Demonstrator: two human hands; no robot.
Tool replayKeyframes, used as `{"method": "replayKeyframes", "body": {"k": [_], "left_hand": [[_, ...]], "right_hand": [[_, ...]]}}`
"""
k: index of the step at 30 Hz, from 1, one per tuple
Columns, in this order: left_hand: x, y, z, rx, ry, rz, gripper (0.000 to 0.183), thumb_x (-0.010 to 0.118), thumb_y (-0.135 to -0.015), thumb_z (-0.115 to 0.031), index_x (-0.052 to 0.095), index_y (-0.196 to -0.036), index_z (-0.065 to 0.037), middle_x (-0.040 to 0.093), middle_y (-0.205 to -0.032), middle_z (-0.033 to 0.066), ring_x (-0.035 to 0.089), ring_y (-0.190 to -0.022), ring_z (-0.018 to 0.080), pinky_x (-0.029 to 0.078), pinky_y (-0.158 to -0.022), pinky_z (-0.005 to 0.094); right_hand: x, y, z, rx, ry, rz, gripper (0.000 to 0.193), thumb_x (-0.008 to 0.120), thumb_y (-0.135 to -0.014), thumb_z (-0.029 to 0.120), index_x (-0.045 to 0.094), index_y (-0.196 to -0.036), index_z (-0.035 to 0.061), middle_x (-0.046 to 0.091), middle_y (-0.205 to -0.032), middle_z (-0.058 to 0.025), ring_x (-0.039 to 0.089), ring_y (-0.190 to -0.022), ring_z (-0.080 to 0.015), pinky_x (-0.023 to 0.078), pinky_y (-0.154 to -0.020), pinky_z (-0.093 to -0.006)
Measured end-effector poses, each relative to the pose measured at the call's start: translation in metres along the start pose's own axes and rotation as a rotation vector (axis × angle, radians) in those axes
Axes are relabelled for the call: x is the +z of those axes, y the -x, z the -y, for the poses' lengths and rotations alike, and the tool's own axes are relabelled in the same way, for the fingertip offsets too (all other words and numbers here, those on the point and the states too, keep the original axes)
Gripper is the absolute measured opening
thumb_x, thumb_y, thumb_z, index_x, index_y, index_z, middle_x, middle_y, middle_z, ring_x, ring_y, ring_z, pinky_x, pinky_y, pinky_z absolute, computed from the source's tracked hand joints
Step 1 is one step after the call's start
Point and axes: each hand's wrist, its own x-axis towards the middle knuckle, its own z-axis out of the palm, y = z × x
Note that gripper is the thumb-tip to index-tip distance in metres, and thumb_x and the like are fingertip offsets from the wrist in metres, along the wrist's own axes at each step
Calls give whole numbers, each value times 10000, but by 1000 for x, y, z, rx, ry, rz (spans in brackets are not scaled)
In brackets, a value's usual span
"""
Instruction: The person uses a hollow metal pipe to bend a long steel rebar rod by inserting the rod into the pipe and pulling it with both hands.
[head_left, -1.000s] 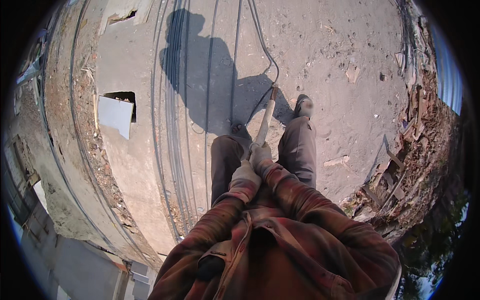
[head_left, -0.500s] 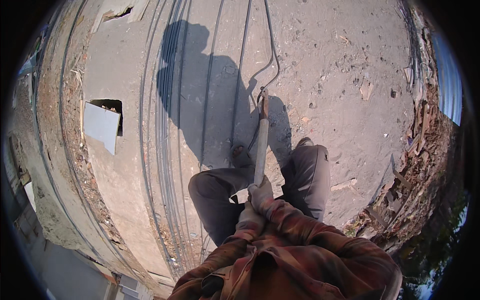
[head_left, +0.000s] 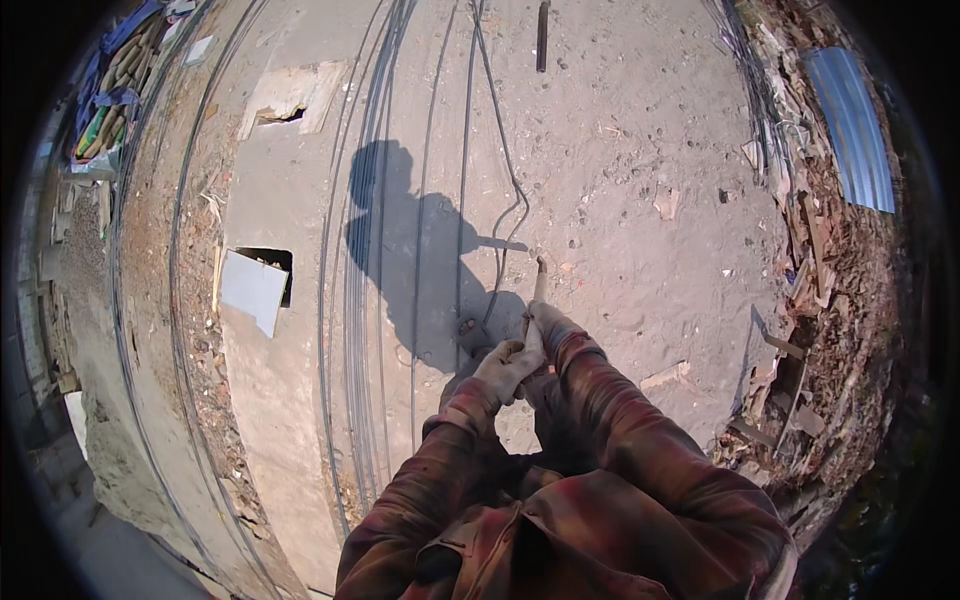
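Observation:
A long bending bar with a rusty tip points away from me, raised off the ground and strongly foreshortened. My right hand is closed around it. Nearer to me, my left hand is closed at its lower part, though the fingers partly hide what they grip. Just past the bar, to the left, lies a steel rebar with a kink in it. The near end of that rebar runs down beside my foot. The bar looks apart from the rebar.
Several long rebars run lengthwise on the left. Beyond them a grey board partly covers a square hole. A short dark metal piece lies far ahead. Rubble and a corrugated sheet line the right edge.
The bar has come off the rebar's bend and been lifted, with both hands moving forward. The rebar now lies farther left of the bar. My view has shifted and my knees are less visible.

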Motion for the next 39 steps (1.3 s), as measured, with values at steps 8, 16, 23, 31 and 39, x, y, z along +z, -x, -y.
{"method": "replayKeyframes", "body": {"k": [8, 16, 23, 31, 39], "left_hand": [[-40, 109, 93, -89, -463, -349, 553, 648, -800, -277, 449, -1235, 0, 583, -762, 93, 540, -541, 144, 443, -468, 284], [-72, 142, 176, -234, -254, -708, 486, 633, -772, -268, 527, -1123, 50, 645, -837, 192, 637, -669, 227, 507, -649, 351], [-20, 112, 126, -255, -715, -561, 597, 663, -670, -437, 610, -1044, 25, 604, -1053, 264, 563, -1070, 346, 444, -889, 385], [20, 7, 1, -129, -601, -460, 631, 648, -687, -401, 558, -1149, 18, 576, -1137, 243, 553, -1089, 327, 444, -905, 375], [36, -106, -124, -80, -907, -382, 624, 676, -673, -386, 561, -1158, -11, 578, -1140, 235, 562, -1075, 324, 442, -903, 368]], "right_hand": [[-164, 170, -103, 75, 35, 39, 178, 411, -868, 213, 460, -938, 58, 508, -616, -36, 495, -465, -163, 426, -426, -317], [-275, 211, -200, 179, 136, -56, 192, 426, -873, 220, 504, -911, 49, 526, -611, -51, 493, -478, -187, 421, -436, -334], [-357, 167, -258, 281, -149, -239, 180, 464, -866, 237, 497, -830, 64, 497, -641, -50, 461, -485, -180, 416, -437, -332], [-336, 237, -176, 156, -234, -183, 189, 472, -864, 248, 509, -849, 63, 499, -648, -49, 458, -485, -178, 418, -440, -330], [-319, 239, -39, 84, -169, -169, 191, 473, -863, 249, 515, -856, 63, 503, -651, -49, 462, -488, -178, 420, -443, -330]]}}
